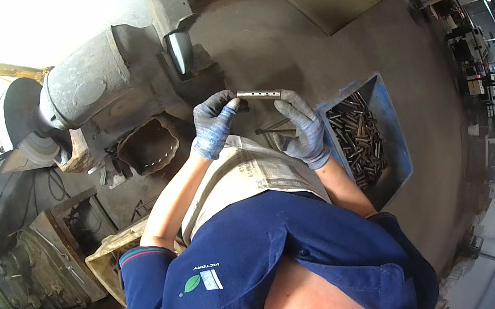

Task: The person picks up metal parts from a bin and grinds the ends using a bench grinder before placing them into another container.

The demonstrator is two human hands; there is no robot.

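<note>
Between my two gloved hands, in front of my lap, is a short metal tube (259,95) with a row of small dark holes along it. My left hand (214,122) pinches its left end between thumb and fingers. At the right end, the fingertips of my right hand (302,128) close on the tube, with the thumb lower and apart from it. Both gloves are greyish blue and stained. Close by my right hand stands a blue bin (394,128), heaped with many similar dark metal tubes (357,135).
A large grey bench grinder (90,83) stands ahead on the left, with a wheel (38,148) at its left end and another (181,52) at its right. Below it sits a rough-edged basin (149,147). A pale crate (104,262) is beside my left elbow; old machinery (47,259) lies farther left.
</note>
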